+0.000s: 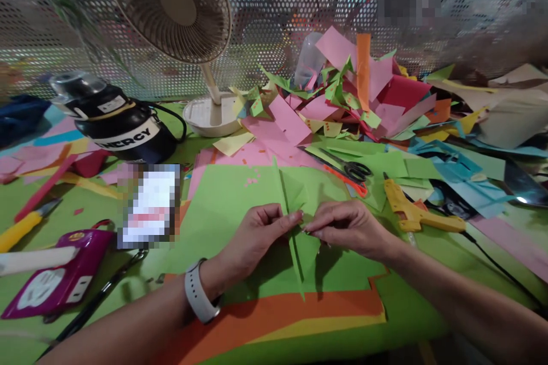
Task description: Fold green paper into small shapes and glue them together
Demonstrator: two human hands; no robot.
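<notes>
A folded green paper piece (297, 197) stands raised in the middle, its long narrow edge running up and down. My left hand (261, 234), with a white watch band on the wrist, pinches it between thumb and fingers from the left. From the right, my right hand (346, 228) has thumb and forefinger pressed together at the paper's fold, close to the left thumb. Beneath both hands lie green sheets (214, 199) over an orange sheet (240, 319) and a yellow one. Small pink scraps (252, 178) rest on the green sheet.
Black scissors (353, 168) and a yellow glue gun (415, 211) lie to the right. Paper scraps (291, 120) pile up behind. At left are a black bottle (128, 125), a phone (152, 205), a purple device (64, 274) and a yellow-handled cutter (21, 231). A fan (177, 3) stands behind.
</notes>
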